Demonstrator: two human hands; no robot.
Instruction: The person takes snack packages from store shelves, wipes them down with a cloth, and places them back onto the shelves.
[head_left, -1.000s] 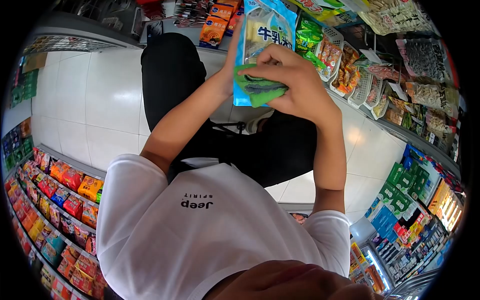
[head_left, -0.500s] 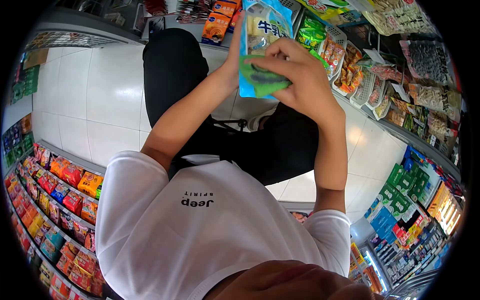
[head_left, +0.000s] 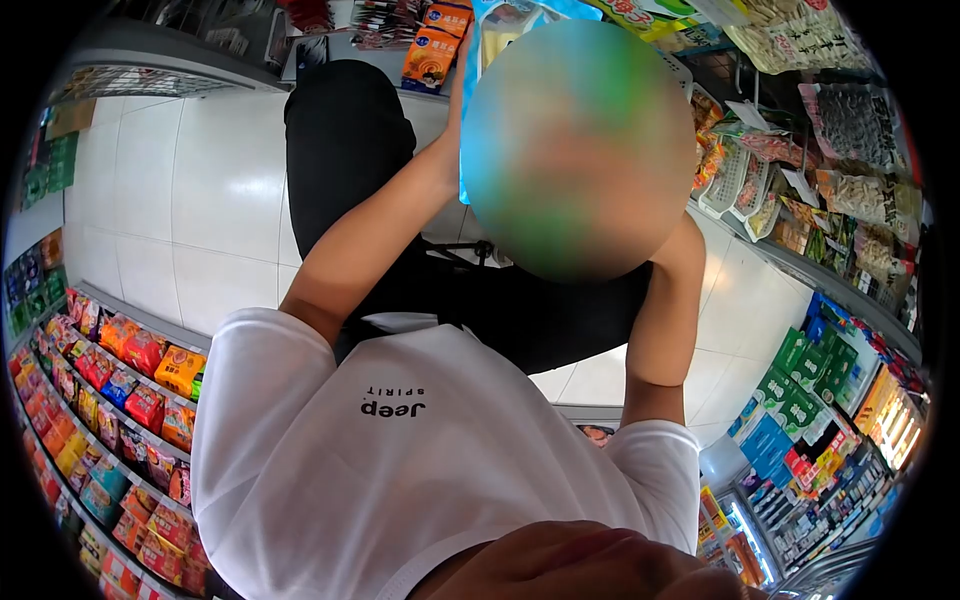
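Blur veils right hand, much of blue packet; all fingers' spread, grip untellable.

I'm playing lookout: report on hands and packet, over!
Left hand at left edge of packet. Right hand blurred, grip unclear. Packet mostly blurred. Obstacles: can't tell.

Bright, even indoor light leaves soft glare on the pale floor tiles; a lit panel glows near-white. A round blur obscures most of the blue packet. Fisheye distortion bends the left shelves; corners fall black.
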